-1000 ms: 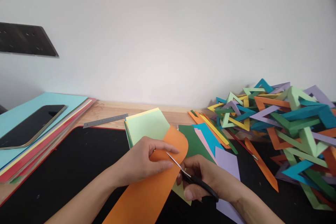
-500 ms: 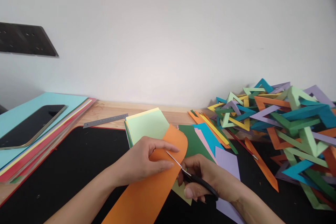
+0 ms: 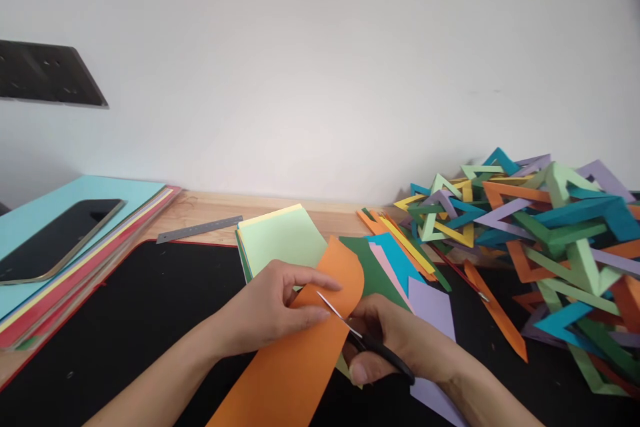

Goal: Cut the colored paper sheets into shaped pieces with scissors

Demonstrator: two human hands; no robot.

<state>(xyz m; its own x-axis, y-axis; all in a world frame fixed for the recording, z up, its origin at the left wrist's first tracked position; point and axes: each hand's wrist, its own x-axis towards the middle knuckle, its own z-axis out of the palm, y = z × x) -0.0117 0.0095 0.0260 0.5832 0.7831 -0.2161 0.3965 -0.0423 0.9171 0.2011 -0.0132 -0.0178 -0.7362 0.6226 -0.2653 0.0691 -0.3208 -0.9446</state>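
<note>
A long orange sheet of paper [image 3: 295, 373] slants up from the bottom edge of the view, its far part curling upward. My left hand [image 3: 280, 300] pinches its left side, index finger and thumb lying on the paper. My right hand [image 3: 385, 340] is wrapped round black-handled scissors [image 3: 383, 350], whose blades lie across the orange sheet from its right edge, the tip close to my left thumb and index finger. The lower blade is hidden under the paper. Behind the orange sheet sits a stack of coloured paper [image 3: 280, 240] with light green on top.
Interlocked paper stars [image 3: 570, 227] are heaped on the right. Paper strips [image 3: 405, 240], cut sheets [image 3: 430, 313] and a folded orange strip [image 3: 500, 313] lie nearby on the black mat [image 3: 150, 307]. A metal ruler [image 3: 200, 229] and a phone [image 3: 60, 237] on large sheets [image 3: 135, 180] are left.
Along the scissors' line the orange sheet has parted further, and its far piece now stands up with a pointed corner. Both hands stay nearly in place.
</note>
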